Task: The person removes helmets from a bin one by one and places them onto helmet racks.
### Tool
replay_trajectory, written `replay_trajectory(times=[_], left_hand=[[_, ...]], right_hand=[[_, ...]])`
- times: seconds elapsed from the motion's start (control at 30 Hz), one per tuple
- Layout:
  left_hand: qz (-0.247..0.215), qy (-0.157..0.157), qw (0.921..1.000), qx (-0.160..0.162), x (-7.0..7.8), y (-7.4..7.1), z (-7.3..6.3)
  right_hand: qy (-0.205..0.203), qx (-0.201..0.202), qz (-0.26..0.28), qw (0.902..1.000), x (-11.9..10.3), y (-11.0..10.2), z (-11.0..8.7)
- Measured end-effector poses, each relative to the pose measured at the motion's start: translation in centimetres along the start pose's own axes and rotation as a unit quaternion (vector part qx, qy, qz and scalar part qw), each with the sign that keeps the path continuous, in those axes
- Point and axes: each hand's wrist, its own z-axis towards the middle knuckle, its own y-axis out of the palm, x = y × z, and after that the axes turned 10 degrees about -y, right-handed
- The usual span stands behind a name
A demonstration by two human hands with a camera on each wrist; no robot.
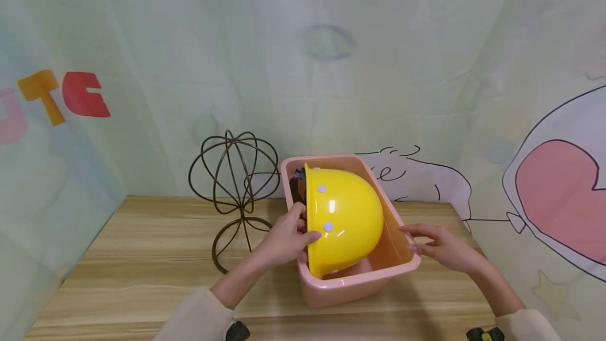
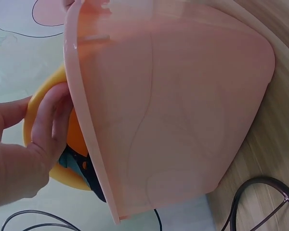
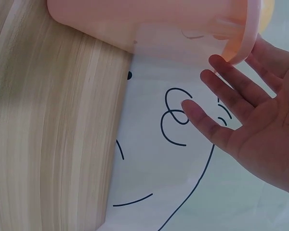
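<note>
A yellow hard hat (image 1: 347, 220) lies on its side in a pink plastic bin (image 1: 347, 283), its opening facing left. My left hand (image 1: 289, 233) grips the hat's brim, thumb on the outer shell and fingers curled inside. The left wrist view shows those fingers (image 2: 48, 115) beside the dark inner straps (image 2: 82, 166). At the bin's right side, my right hand (image 1: 442, 246) pinches the rim between thumb and index finger. Its other fingers (image 3: 226, 96) extend loosely outside the bin wall in the right wrist view.
A dark wire stand (image 1: 236, 172) with a globe-shaped top and round base stands just left of the bin. Both rest on a wood-grain table (image 1: 142, 257). A printed cloth backdrop (image 1: 265, 57) hangs behind and along the sides.
</note>
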Motion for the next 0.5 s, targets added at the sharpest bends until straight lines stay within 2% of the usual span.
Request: replay_trajectory(times=[0.5], left_hand=[[-0.028, -0.014, 0.9995, 0.011, 0.57, -0.25, 0.19]], right_hand=[[0.001, 0.002, 0.004, 1.0000, -0.24, -0.06, 0.06]])
